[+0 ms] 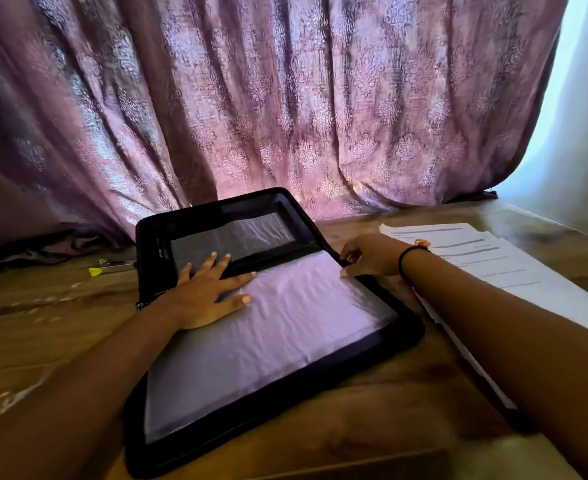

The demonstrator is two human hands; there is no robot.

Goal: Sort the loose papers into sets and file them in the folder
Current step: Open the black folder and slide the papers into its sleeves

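Head view: we see left hand (209,292) flat, fingers spread, pressing the open folder (406,327) on the surface (389,403); right hand (368,254) pinches its right edge. Loose papers (493,261) lie just right. We'd keep the sleeve pinned and lift gently.

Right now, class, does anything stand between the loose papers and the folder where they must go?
Only the person's hands: the right hand pinches the folder edge beside the papers, and the left hand lies flat on its clear sleeve. No other object lies between.
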